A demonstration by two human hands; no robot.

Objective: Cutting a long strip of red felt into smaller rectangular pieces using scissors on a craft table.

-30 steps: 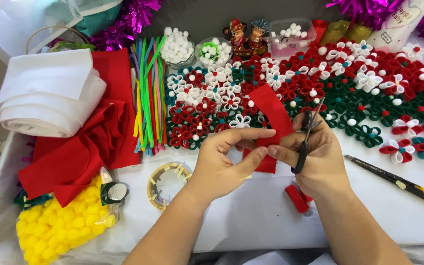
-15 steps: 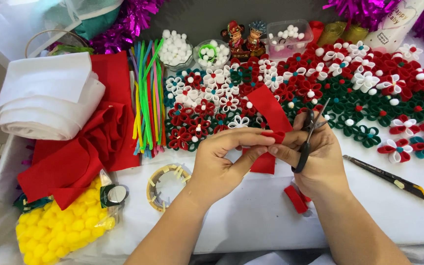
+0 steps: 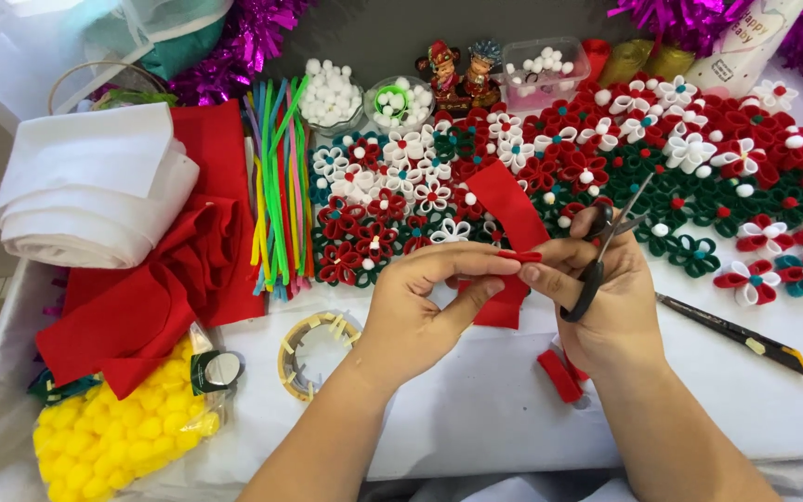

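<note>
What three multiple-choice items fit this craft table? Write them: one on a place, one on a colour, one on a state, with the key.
1. Where does the bag of yellow pompoms lie?
A. near left corner of the table
B. far right corner
C. under the felt flowers

2. What colour is the felt strip that both hands pinch?
A. white
B. green
C. red

3. How are the scissors held?
A. lying loose on the table
B. hooked on the right hand, blades pointing away
C. gripped by the left hand

Key: A, the bag sits at the lower left beside the red cloth; C, the strip is red; B, the right hand's fingers pass through the handles.
</note>
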